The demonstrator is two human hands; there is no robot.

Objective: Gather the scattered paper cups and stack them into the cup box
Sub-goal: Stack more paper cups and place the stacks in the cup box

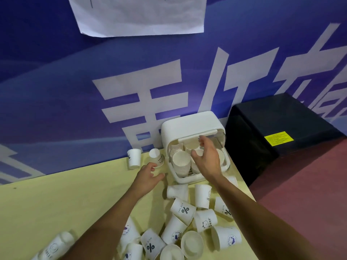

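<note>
my right hand [206,158] hovers, fingers spread, over stacked cups [181,162] in the cup box [187,122] on the bench [56,203]. my left hand [148,175] lies slack, holding nothing, beside a tipped cup [156,158]. loose cups [184,211] lie scattered nearer me.

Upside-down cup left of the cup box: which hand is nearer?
Left. The left hand reaches just in front of the upside-down cup, fingertips near its rim; the right hand hovers over the cup box, off to the cup's right.
</note>
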